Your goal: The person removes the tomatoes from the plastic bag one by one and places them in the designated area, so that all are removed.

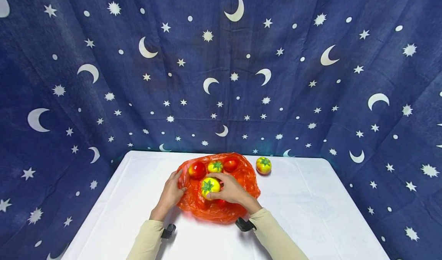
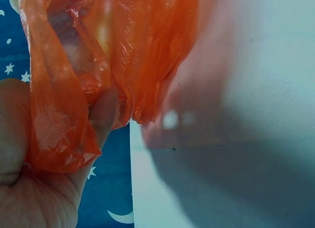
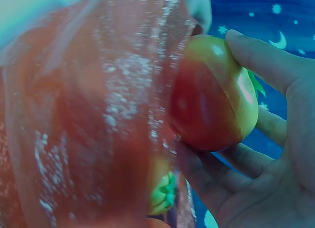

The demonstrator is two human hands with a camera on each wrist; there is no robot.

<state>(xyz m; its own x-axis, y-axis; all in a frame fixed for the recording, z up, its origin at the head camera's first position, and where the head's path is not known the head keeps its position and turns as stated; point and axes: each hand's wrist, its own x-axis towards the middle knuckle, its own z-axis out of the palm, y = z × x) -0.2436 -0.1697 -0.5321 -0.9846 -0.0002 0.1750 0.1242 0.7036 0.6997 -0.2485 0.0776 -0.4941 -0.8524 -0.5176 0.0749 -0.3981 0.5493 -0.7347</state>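
Note:
A red plastic bag (image 1: 221,215) lies spread on the table with its mouth facing up. My left hand (image 1: 171,191) grips its left edge; in the left wrist view the thin film (image 2: 61,124) is folded between thumb and fingers. Over the middle of the bag, my right hand (image 1: 232,190) holds a yellow and red tomato (image 1: 210,187) with a green leafy top, fingers and thumb around its sides. The right wrist view shows this tomato (image 3: 214,92) beside the bag's raised wall (image 3: 98,90). Inside the bag sit a red tomato (image 1: 197,170), a yellow one (image 1: 215,167) and another red one (image 1: 230,165).
Another yellow and red tomato (image 1: 264,165) stands on the white tablecloth (image 1: 304,214), just right of the bag. Behind the table hangs a dark blue curtain (image 1: 193,87) with moons and stars. Each wrist wears a black device, such as the right one (image 1: 245,224).

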